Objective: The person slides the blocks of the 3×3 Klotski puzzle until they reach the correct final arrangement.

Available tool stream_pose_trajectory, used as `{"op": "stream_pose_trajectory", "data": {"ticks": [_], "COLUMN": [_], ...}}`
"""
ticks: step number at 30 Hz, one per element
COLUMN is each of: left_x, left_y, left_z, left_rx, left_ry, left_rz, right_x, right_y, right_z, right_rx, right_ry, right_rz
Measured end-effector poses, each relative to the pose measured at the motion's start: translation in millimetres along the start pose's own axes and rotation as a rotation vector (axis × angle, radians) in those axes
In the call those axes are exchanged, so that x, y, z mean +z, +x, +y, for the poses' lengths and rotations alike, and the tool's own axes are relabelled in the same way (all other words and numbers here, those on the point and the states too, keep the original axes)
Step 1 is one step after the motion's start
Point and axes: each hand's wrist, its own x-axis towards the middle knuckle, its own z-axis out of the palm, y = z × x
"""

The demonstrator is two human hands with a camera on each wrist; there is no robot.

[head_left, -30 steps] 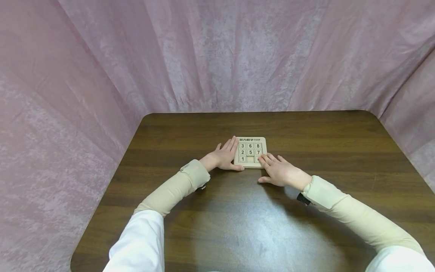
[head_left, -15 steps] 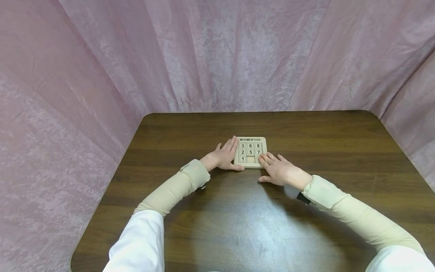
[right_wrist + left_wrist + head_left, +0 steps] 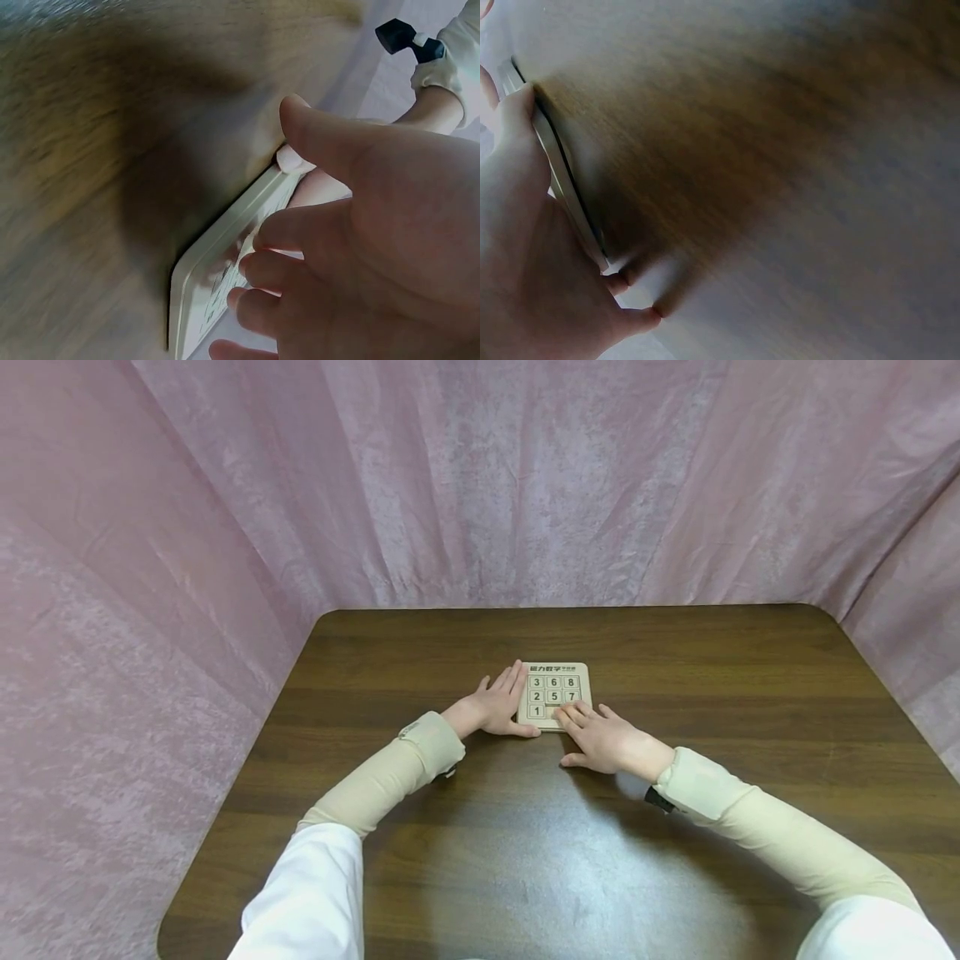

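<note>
A pale sliding number puzzle [image 3: 584, 683] lies flat on the table in the head view, with tiles 3, 6, 8 on top, 2, 5, 7 in the middle row and 1 at lower left. My left hand [image 3: 497, 703] lies along its left edge, fingers straight, thumb at the front edge. In the left wrist view the puzzle's side [image 3: 564, 176] runs beside that hand. My right hand [image 3: 606, 745] reaches in from the right, fingertips on the bottom row, hiding its right part. In the right wrist view its fingers [image 3: 274, 271] extend over the puzzle face, thumb raised apart.
The dark brown wooden table [image 3: 420, 643] has rounded corners and a bright reflection near the front. Pink curtains [image 3: 480, 485] hang behind it and along both sides. Both wrists carry pale cuffs [image 3: 431, 743] with dark devices below.
My right hand has slid left along the puzzle's bottom row, its fingertips moving from the lower right corner toward the middle gap. The left hand stays in place.
</note>
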Motion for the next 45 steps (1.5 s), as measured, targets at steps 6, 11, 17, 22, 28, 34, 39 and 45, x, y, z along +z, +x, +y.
{"op": "stream_pose_trajectory", "data": {"ticks": [6, 11, 17, 22, 28, 34, 39, 45], "left_x": [-0.5, 0.0, 0.9, 0.5, 0.9, -0.2, -0.6, 0.4], "left_y": [0.5, 0.9, 0.8, 0.6, 0.2, -1.0, -1.7, -1.5], "left_z": [0.5, 1.1, 0.5, 0.5, 0.7, 1.6, 2.0, 1.4], "left_rx": [-0.007, -0.012, -0.015, -0.012, -0.011, -0.008, -0.008, -0.004], "left_ry": [-0.002, 0.000, 0.014, 0.016, 0.010, 0.010, 0.003, 0.015], "left_rz": [0.000, 0.000, -0.008, -0.002, -0.004, -0.003, 0.007, 0.013], "right_x": [2.6, 3.1, 2.2, 0.2, 0.3, 1.6, 1.8, 2.1], "right_y": [5.8, 9.5, 13.0, 16.2, 19.2, 20.9, 21.8, 19.6], "right_z": [-5.9, -10.0, -14.2, -15.2, -15.8, -14.9, -14.9, -15.2], "right_rx": [-0.023, -0.034, -0.055, -0.057, -0.063, -0.057, -0.046, -0.039], "right_ry": [-0.020, -0.013, -0.008, -0.026, -0.042, -0.045, -0.022, 0.009], "right_rz": [0.011, 0.014, 0.027, 0.030, 0.025, 0.015, 0.017, 0.016]}}
